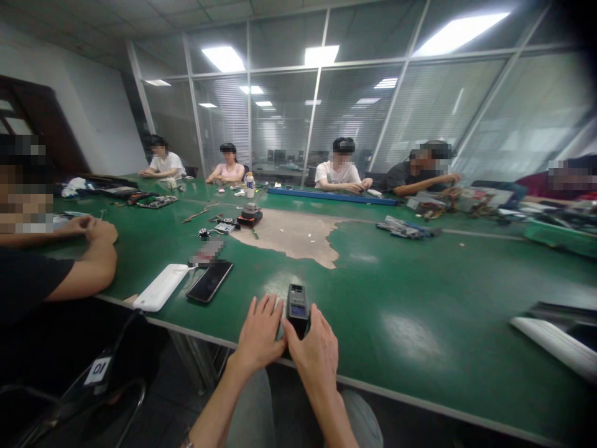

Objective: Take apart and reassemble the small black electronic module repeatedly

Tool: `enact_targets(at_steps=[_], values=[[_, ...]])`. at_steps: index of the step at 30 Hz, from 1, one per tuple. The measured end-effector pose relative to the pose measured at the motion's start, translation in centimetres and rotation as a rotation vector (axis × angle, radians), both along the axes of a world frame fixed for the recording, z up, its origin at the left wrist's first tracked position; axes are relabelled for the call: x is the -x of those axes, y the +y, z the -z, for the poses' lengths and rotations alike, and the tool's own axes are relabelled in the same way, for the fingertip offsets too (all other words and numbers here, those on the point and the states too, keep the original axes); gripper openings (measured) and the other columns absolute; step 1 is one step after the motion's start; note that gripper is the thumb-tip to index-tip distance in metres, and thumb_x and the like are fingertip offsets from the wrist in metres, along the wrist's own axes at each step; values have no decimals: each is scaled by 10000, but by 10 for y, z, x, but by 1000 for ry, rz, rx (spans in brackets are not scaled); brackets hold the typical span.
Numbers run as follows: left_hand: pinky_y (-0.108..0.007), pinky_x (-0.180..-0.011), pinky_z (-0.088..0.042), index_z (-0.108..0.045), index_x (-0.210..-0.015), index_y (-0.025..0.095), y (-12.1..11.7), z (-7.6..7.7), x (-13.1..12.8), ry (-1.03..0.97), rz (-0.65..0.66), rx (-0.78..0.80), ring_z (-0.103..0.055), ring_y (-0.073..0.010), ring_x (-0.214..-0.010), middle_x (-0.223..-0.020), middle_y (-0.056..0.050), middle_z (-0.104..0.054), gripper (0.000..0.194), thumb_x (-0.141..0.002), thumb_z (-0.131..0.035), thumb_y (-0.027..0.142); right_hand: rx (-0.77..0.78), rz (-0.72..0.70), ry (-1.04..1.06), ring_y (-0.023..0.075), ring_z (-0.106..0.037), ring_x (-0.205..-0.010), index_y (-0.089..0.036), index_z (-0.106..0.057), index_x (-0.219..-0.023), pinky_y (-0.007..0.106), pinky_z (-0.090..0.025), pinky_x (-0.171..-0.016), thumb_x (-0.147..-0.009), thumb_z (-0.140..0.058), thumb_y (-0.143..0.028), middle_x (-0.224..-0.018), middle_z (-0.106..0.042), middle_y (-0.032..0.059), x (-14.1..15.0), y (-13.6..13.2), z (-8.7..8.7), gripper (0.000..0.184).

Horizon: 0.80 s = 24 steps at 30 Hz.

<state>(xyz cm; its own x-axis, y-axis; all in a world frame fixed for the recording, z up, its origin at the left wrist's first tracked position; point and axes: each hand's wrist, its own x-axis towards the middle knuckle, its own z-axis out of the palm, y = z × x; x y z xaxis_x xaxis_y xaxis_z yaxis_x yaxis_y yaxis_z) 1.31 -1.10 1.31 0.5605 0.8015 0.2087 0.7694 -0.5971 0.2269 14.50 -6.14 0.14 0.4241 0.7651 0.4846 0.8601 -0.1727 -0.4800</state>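
A small dark handheld device (297, 306) with a little screen lies on the green table (420, 292) near its front edge. My right hand (317, 351) is wrapped around the device's near end, thumb toward it. My left hand (259, 333) rests flat on the table just left of the device, fingers stretched out, its thumb reaching toward the device's base. Both forearms come up from the bottom of the view.
A black phone (209, 281) and a white power bank (161, 287) lie to the left. A person's folded arms (88, 249) rest at the left edge. Several people sit along the far side with parts and tools. A white object (555, 339) lies right.
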Motion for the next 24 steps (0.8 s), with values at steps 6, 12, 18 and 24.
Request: enact_targets(at_steps=[6, 12, 18, 24], values=[[-549, -1199, -166, -402, -1493, 204, 0, 1, 1, 4, -7, -25, -262, -309, -1460, -1577, -99, -343, 606, -930, -448, 424, 10, -12, 30, 310, -624, -1064, -124, -616, -1196, 407, -427, -908, -844, -561, -560, -1154, -668, 205, 4, 3, -3, 564], [-563, -1193, -171, -392, -1496, 237, 0, 1, 1, -6, 7, -24, -270, -316, -1456, -1576, -107, -344, 618, -949, -449, 521, -52, -36, 106, 290, -619, -1047, -137, -626, -1161, 401, -418, -924, -849, -561, -526, -1141, -675, 173, 4, 4, -23, 503], [-583, -1185, -170, -403, -1484, 263, -1, 2, -1, -30, 2, -56, -277, -320, -1452, -1561, -101, -372, 658, -954, -381, 652, -212, -51, 162, 268, -620, -1042, -166, -609, -1216, 379, -438, -921, -847, -556, -561, -1148, -684, 132, -25, 0, -47, 544], [-578, -1180, -183, -435, -1466, 273, 0, 3, -2, -22, 4, -56, -284, -319, -1449, -1567, -107, -360, 620, -972, -361, 640, -152, 20, 103, 289, -616, -1038, -135, -613, -1209, 408, -433, -919, -851, -512, -584, -1170, -665, 172, -64, -14, -20, 583]])
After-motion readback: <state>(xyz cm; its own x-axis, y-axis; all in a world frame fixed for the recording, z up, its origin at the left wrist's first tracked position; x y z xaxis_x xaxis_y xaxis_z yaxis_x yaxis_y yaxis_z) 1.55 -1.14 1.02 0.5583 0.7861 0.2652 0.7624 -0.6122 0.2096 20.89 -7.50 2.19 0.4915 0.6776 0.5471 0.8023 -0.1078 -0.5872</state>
